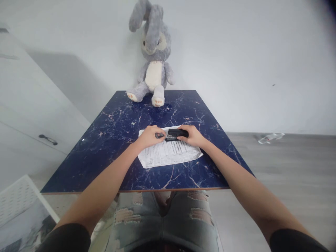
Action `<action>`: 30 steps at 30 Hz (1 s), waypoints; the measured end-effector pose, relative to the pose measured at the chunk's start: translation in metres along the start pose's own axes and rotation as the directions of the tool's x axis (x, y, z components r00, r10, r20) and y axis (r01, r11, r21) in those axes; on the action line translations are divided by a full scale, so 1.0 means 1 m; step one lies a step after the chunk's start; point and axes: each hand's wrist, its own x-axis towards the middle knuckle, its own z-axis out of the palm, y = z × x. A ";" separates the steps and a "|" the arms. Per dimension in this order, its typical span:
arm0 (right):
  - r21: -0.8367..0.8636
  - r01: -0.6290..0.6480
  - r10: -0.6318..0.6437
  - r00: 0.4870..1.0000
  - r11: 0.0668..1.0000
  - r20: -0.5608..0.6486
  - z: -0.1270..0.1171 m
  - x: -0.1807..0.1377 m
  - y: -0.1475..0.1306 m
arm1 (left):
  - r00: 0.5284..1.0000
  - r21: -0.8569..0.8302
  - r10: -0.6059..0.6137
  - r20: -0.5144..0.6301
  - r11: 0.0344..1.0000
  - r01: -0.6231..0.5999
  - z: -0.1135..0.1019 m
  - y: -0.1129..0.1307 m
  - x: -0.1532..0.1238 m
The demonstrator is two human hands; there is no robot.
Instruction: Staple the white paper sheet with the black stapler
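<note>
A black stapler point(174, 133) lies lengthwise from left to right above the printed paper point(168, 154), close to the sheet's far edge. My right hand point(193, 135) wraps around its right end, thumb on the near side. At the opposite end, my left hand point(150, 135) pinches a small dark end piece, with a bit of metal showing between it and the black body. Whether that piece is joined to the body, I cannot tell. The paper is creased and lies flat on the blue marbled table point(105, 150), with its far part hidden by my hands.
A grey plush rabbit point(154, 70) sits at the table's far edge against the wall. At the lower left stands a white perforated basket point(18, 199). A clear plastic wrapper point(270, 138) lies on the floor to the right. A white door with a dark handle point(48, 139) is on the left.
</note>
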 end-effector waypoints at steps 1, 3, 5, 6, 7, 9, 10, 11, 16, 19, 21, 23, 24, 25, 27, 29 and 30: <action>0.001 0.002 -0.002 1.000 1.000 0.001 0.000 0.000 0.000 | 1.000 0.001 0.011 0.018 1.000 -0.011 -0.002 -0.001 0.000; 0.001 0.001 -0.001 1.000 1.000 0.002 0.000 0.000 0.001 | 0.996 0.003 0.042 0.079 0.999 -0.043 -0.008 -0.005 0.000; 0.005 -0.006 0.006 1.000 1.000 0.000 0.000 -0.001 0.001 | 0.986 -0.012 0.061 0.154 0.998 -0.060 -0.016 -0.011 -0.001; 0.013 -0.011 0.011 1.000 1.000 -0.003 0.000 -0.001 0.002 | 0.980 -0.036 0.060 0.190 0.998 -0.054 -0.021 -0.015 -0.002; 0.027 -0.014 0.014 1.000 1.000 -0.006 0.000 -0.001 0.002 | 0.973 -0.075 0.052 0.223 0.997 -0.036 -0.024 -0.018 -0.003; 0.064 -0.013 0.013 1.000 0.998 -0.008 0.000 -0.002 0.001 | 0.960 -0.178 0.034 0.278 0.984 0.017 -0.028 -0.023 -0.004; 0.082 -0.007 0.008 1.000 0.997 -0.004 0.000 -0.002 0.000 | 0.955 -0.222 0.026 0.296 0.974 0.042 -0.027 -0.023 -0.005; 0.100 -0.002 0.003 1.000 0.995 -0.003 0.000 -0.002 -0.002 | 0.956 -0.257 0.011 0.293 0.964 0.068 -0.025 -0.023 -0.004; 0.190 -0.022 0.022 1.000 0.981 -0.001 0.002 -0.001 -0.012 | 0.993 -0.346 -0.109 0.033 0.931 0.114 -0.003 -0.008 0.000; 0.239 -0.017 0.015 1.000 0.971 0.007 0.004 -0.001 -0.016 | 0.996 -0.338 -0.081 -0.024 0.939 0.068 0.004 -0.001 0.003; 0.266 -0.011 0.007 1.000 0.964 0.014 0.005 -0.002 -0.018 | 0.999 -0.315 -0.051 -0.007 0.948 0.046 0.005 0.002 0.004; 0.277 -0.017 0.015 1.000 0.961 0.009 0.006 -0.002 -0.019 | 0.999 -0.284 -0.034 -0.009 0.958 0.031 0.004 0.003 0.005; 0.271 -0.021 0.021 1.000 0.962 0.001 0.006 -0.002 -0.019 | 0.999 -0.266 -0.028 -0.018 0.964 0.023 0.003 0.003 0.006; 0.258 -0.024 0.028 1.000 0.966 -0.009 0.005 -0.002 -0.020 | 1.000 -0.247 -0.021 -0.023 0.969 0.014 0.002 0.002 0.006; 0.226 -0.037 0.044 0.999 0.973 -0.027 0.002 -0.001 -0.018 | 1.000 -0.207 -0.015 -0.025 0.978 0.010 0.002 -0.003 0.007; 0.202 -0.067 0.079 0.995 0.977 -0.054 -0.004 0.000 -0.014 | 0.999 -0.123 -0.041 -0.022 0.992 0.038 0.003 -0.010 0.008; 0.192 -0.089 0.105 0.991 0.977 -0.078 -0.009 -0.001 -0.010 | 0.998 -0.054 -0.066 -0.019 0.996 0.065 0.004 -0.014 0.007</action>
